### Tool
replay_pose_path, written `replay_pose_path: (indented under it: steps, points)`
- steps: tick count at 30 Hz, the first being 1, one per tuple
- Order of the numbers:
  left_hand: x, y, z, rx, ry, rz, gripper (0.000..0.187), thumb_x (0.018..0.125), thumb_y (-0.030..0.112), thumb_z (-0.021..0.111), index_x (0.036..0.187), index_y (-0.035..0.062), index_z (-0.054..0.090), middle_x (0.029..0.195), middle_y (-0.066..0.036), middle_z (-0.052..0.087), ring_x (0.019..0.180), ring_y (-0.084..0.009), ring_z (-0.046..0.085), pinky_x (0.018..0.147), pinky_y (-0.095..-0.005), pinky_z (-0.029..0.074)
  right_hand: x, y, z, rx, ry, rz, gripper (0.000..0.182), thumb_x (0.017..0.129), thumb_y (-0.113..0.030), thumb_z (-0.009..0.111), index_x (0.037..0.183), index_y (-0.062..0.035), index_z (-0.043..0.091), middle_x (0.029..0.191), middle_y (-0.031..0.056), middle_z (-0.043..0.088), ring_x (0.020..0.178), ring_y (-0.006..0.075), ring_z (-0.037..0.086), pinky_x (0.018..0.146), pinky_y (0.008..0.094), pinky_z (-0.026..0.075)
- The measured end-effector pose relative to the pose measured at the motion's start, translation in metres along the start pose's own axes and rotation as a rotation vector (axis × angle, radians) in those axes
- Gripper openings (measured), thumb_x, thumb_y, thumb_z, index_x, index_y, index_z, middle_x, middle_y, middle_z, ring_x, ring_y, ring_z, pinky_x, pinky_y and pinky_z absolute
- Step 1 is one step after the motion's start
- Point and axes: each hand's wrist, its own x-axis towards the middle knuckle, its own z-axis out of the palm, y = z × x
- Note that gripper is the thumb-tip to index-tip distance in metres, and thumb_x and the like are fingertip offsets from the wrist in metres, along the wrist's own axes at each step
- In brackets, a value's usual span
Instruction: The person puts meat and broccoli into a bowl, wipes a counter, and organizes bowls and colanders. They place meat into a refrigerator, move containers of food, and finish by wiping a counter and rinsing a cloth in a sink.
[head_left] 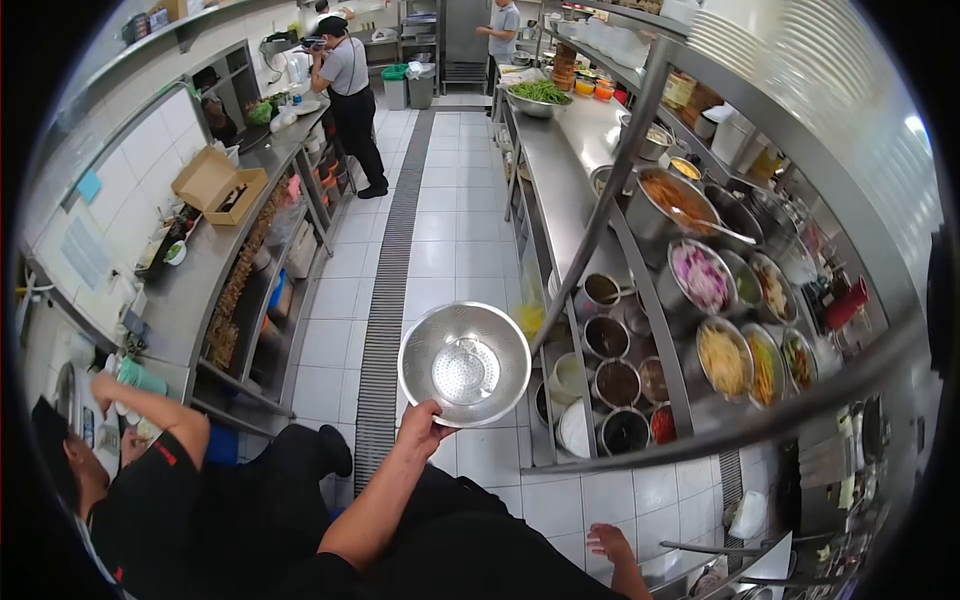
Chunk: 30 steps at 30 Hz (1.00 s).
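Observation:
My left hand (424,428) is closed on the near rim of a metal colander (465,345), holding it out over the tiled walkway. The colander is tilted so that its inside and the small holes in its base face me. It seems to have nothing in it but bright reflections. Low on the right, my right hand (608,543) hangs at my side with its fingers loosely apart and nothing in them. The floor tiles lie behind that hand.
On my right, a steel counter bears ingredient pots (700,275) and a bowl of green vegetables (538,93); sauce pots (606,337) stand below. A floor drain (390,270) runs ahead. A co-worker (170,470) is close on my left; another person (348,90) stands further off.

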Motion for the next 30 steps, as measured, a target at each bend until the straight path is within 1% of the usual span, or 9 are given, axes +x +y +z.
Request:
replay_pose_path:
  steps: [2, 6, 8, 11, 15, 16, 18, 22, 30]
  points:
    - [0.046, 0.011, 0.001, -0.014, -0.012, -0.023, 0.046, 0.072, -0.002, 0.045, 0.117, -0.0113, 0.039, 0.11, -0.024, 0.051, 0.095, -0.0362, 0.061, 0.076, -0.0514, 0.057, 0.012, -0.008, 0.001, -0.059, 0.031, 0.278, 0.032, 0.086, -0.029, 0.06, 0.113, -0.0122, 0.056, 0.097, 0.0047, 0.063, 0.083, 0.0211, 0.064, 0.07, 0.0388, 0.049]
    - [0.137, 0.051, 0.017, -0.007, -0.036, -0.074, 0.047, 0.072, -0.002, 0.044, 0.118, -0.0109, 0.038, 0.11, -0.024, 0.052, 0.095, -0.0368, 0.061, 0.075, -0.0515, 0.057, 0.03, -0.006, 0.022, 0.056, 0.029, 0.405, 0.035, 0.087, -0.032, 0.059, 0.115, -0.0122, 0.054, 0.101, 0.0066, 0.062, 0.091, 0.0225, 0.061, 0.076, 0.0392, 0.048]
    - [0.182, 0.074, 0.028, 0.023, -0.07, -0.105, 0.048, 0.073, -0.002, 0.044, 0.119, -0.011, 0.037, 0.111, -0.025, 0.052, 0.095, -0.0367, 0.061, 0.075, -0.0513, 0.057, 0.028, -0.016, 0.049, -0.261, -0.17, 0.229, 0.036, 0.087, -0.035, 0.059, 0.114, -0.0115, 0.055, 0.104, 0.0081, 0.061, 0.096, 0.0241, 0.059, 0.08, 0.04, 0.048]
    - [0.24, 0.124, 0.054, 0.082, -0.106, -0.148, 0.049, 0.073, -0.002, 0.043, 0.121, -0.0111, 0.036, 0.112, -0.026, 0.051, 0.096, -0.0366, 0.061, 0.074, -0.0508, 0.058, 0.025, -0.061, 0.097, -0.199, -0.312, 0.125, 0.039, 0.088, -0.04, 0.057, 0.115, -0.0119, 0.055, 0.106, 0.0073, 0.061, 0.095, 0.0252, 0.059, 0.081, 0.0438, 0.048]
    - [0.319, 0.179, 0.089, 0.116, -0.199, -0.177, 0.051, 0.072, -0.002, 0.043, 0.122, -0.0117, 0.035, 0.113, -0.026, 0.051, 0.096, -0.0366, 0.061, 0.074, -0.0501, 0.058, 0.109, -0.178, 0.176, -0.91, -0.045, -0.353, 0.028, 0.09, -0.024, 0.044, 0.101, -0.0068, 0.064, 0.098, 0.016, 0.065, 0.089, 0.0297, 0.062, 0.079, 0.0412, 0.048]
    - [0.342, 0.188, 0.098, 0.131, -0.21, -0.199, 0.053, 0.072, -0.002, 0.043, 0.124, -0.0096, 0.034, 0.114, -0.026, 0.051, 0.096, -0.037, 0.061, 0.075, -0.0503, 0.058, 0.104, -0.241, 0.195, -0.865, 0.058, -0.42, 0.031, 0.092, -0.029, 0.043, 0.099, -0.0069, 0.064, 0.098, 0.0154, 0.065, 0.088, 0.035, 0.061, 0.079, 0.0424, 0.047]
    - [0.374, 0.21, 0.137, 0.189, -0.234, -0.169, 0.055, 0.072, -0.002, 0.043, 0.126, -0.0074, 0.033, 0.115, -0.025, 0.051, 0.097, -0.037, 0.061, 0.075, -0.0503, 0.058, 0.123, -0.307, 0.226, -0.341, 0.164, -0.337, 0.034, 0.09, -0.03, 0.055, 0.11, -0.0035, 0.062, 0.093, 0.0071, 0.066, 0.081, 0.0146, 0.061, 0.074, 0.0298, 0.047]
    - [0.468, 0.234, 0.214, 0.247, -0.322, -0.115, 0.063, 0.072, -0.003, 0.042, 0.133, 0.0021, 0.027, 0.117, -0.023, 0.048, 0.1, -0.0366, 0.059, 0.077, -0.0501, 0.058, 0.119, -0.456, 0.269, -0.124, 0.166, -0.464, 0.037, 0.087, -0.026, 0.06, 0.115, -0.0024, 0.06, 0.096, 0.0086, 0.067, 0.084, 0.0155, 0.062, 0.078, 0.029, 0.048]
    - [0.641, 0.234, 0.36, 0.373, -0.368, -0.103, 0.063, 0.075, -0.003, 0.042, 0.134, 0.0069, 0.027, 0.124, -0.019, 0.043, 0.107, -0.0347, 0.054, 0.082, -0.047, 0.057, 0.216, -0.587, 0.277, 0.306, 0.272, -0.611, 0.038, 0.092, -0.025, 0.056, 0.12, -0.0004, 0.055, 0.101, 0.0077, 0.065, 0.089, 0.0125, 0.06, 0.076, 0.0275, 0.049]
